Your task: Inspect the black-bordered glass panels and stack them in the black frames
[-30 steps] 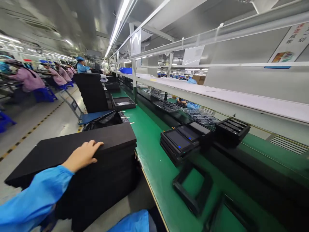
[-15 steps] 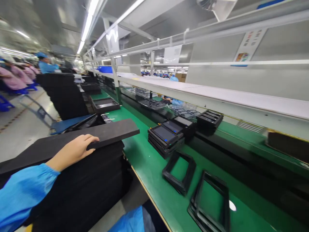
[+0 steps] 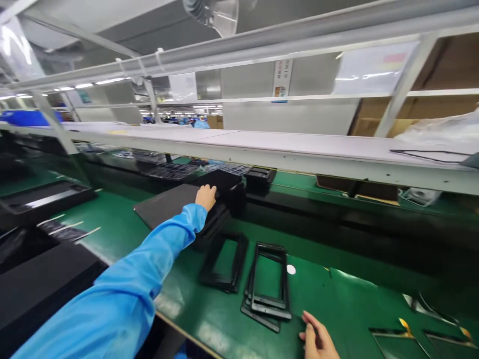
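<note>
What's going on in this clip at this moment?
A person stands at a green-topped assembly bench. Their left hand rests against a stack of dark units, next to a flat black panel. Their right hand, open, is near a pile of open black rectangular frames.

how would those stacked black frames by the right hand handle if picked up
The black frames look stiff, thin bars running straight, and probably light, being mostly open. The stack sits skewed, so the top one may slide.
</note>
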